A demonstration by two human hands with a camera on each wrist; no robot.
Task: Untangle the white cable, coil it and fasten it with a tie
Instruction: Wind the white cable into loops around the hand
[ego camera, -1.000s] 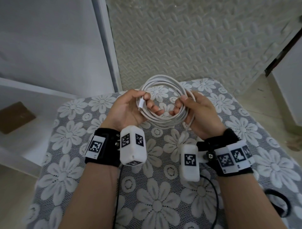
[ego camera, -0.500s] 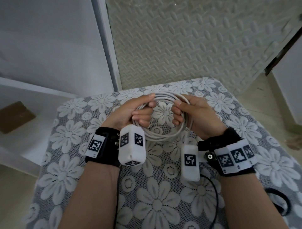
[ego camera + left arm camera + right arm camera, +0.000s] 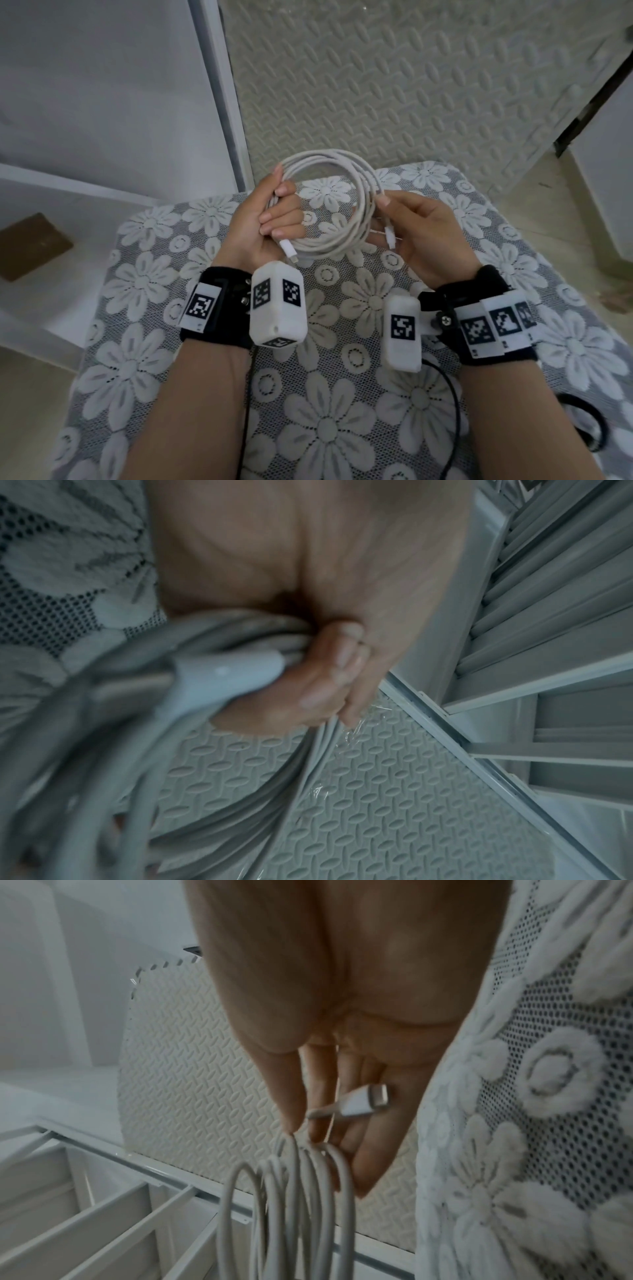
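Smooth white cable [image 3: 337, 192] forms a round coil; left hand [image 3: 267, 219] fists one side, right hand [image 3: 424, 236] pinches the other above lacy floral worktop [image 3: 342, 428].

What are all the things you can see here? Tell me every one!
white cable: one, white, coiled in loops, held up between both hands.
cable plugs: two, white, one below each hand.
flowered cloth: one, grey with white flowers, covering the surface under the arms.
foam mat: one, pale, patterned, behind the cloth.
brown block: one, far left.
black loop: one, right edge of cloth.
left hand: grips the coil's left side.
right hand: pinches the coil's right side.
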